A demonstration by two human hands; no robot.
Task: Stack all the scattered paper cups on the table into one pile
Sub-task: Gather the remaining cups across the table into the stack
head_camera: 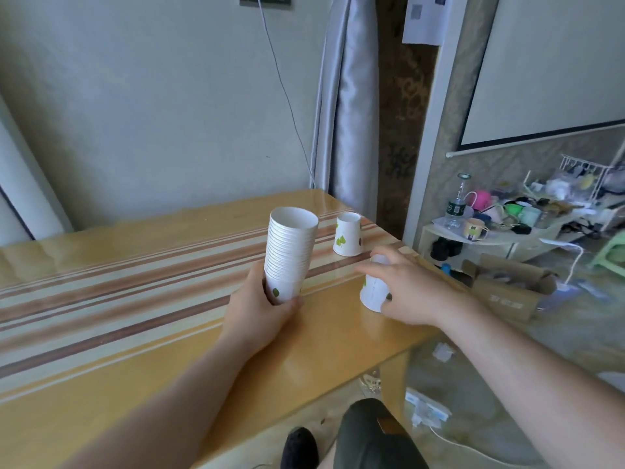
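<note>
Table: the table has a glossy yellowish wooden top with a band of brown, cream and pale green stripes running along it; it reflects the light, and its near right corner ends just past the hands.
Stack: the stack of cups is a tall column of nested white paper cups, mouth up and tilted a little to the right, the rolled rims showing as tight ridges down its side; the lowest cup carries a small green leaf print.
Left hand: the left hand is wrapped around the bottom of the stack, thumb on the near right side, fingers hidden behind the paper. Whether the base rests on the table or is lifted off it cannot be told.
Right hand: the right hand is closed over a single cup from above and from the right, fingers spread across its upper part.
Single cup: white paper, upside down, wide rim low and near; it seems to lean, though the hand covers most of it. It is just to the right of the stack, apart from it.
Far cup: another cup stands upside down on the striped band near the table's far right edge, white with green leaf marks, beyond both hands and touched by neither.
Hard to see: a cluttered shelf to the right holds mugs and a bottle, too blurred to sort out. A cardboard box lies on the floor below it.
</note>
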